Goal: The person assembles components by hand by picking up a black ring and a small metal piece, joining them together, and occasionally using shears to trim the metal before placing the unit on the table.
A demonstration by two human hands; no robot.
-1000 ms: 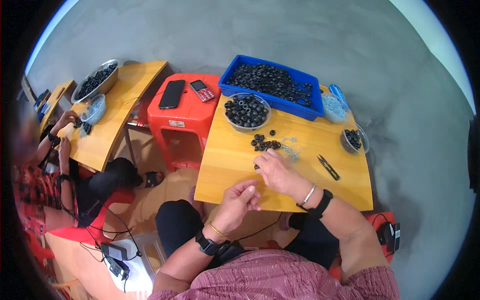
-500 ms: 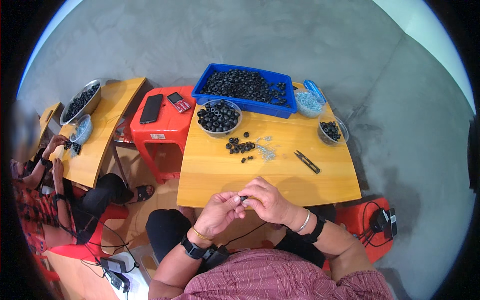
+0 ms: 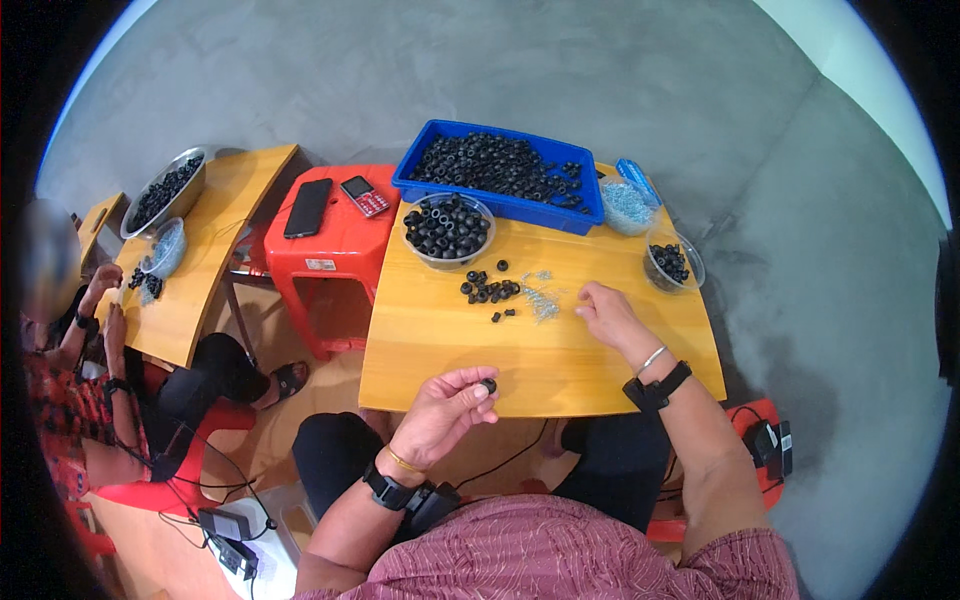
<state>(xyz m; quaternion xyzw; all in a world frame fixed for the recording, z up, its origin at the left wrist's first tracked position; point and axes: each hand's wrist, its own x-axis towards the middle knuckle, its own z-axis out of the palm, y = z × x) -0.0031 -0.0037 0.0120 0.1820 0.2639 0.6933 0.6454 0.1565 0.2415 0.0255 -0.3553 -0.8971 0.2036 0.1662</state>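
My left hand (image 3: 447, 412) is closed near the table's front edge, pinching a small round black plastic part (image 3: 489, 384) between thumb and fingertips. Farther right, my right hand (image 3: 612, 318) is over the tabletop with its fingers bent together. It covers the spot where the black thread snips lay, and I cannot make out what is in its fingers. Left of that hand lie a scatter of small pale bluish pieces (image 3: 542, 303) and a group of loose black parts (image 3: 490, 290).
A blue tray (image 3: 400, 183) and a clear bowl (image 3: 450, 262) hold many black parts. At right stand a tub of bluish pieces (image 3: 628, 207) and a small tub of black parts (image 3: 690, 284). Two phones lie on a red stool (image 3: 330, 240). Another person works at the left table (image 3: 235, 210).
My right hand has let go of the black part and moved forward and right, over the snips. My left hand stays near the front edge with the part.
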